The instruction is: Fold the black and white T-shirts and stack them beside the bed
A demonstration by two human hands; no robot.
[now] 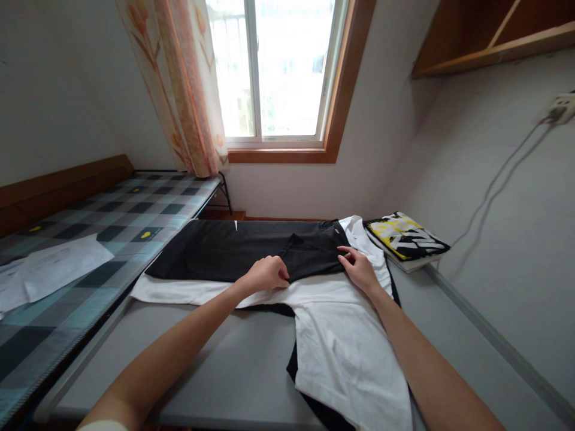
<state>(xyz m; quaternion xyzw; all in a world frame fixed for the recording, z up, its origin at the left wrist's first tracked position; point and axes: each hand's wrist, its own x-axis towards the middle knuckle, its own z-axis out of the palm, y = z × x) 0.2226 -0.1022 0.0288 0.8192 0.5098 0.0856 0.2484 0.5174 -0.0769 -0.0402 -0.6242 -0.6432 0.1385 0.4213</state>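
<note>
Our left hand (267, 274) curls at the near edge of the folded black cloth trousers (224, 248); we cannot tell whether it pinches fabric. Our right hand (360, 270), fingers loosely spread, touches their waist end, seemingly to steady it. They lie over the white cloth garment (345, 347) on the smooth grey tabletop (215, 365), probably for flat support.

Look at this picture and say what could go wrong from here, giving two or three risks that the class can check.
The left hand is at the lower edge of the black garment, so a tug might crease it.
The white garment lies beneath that edge and could drag along.
Dark cloth sticks out under the white garment, so the layers may end up uneven.
</note>
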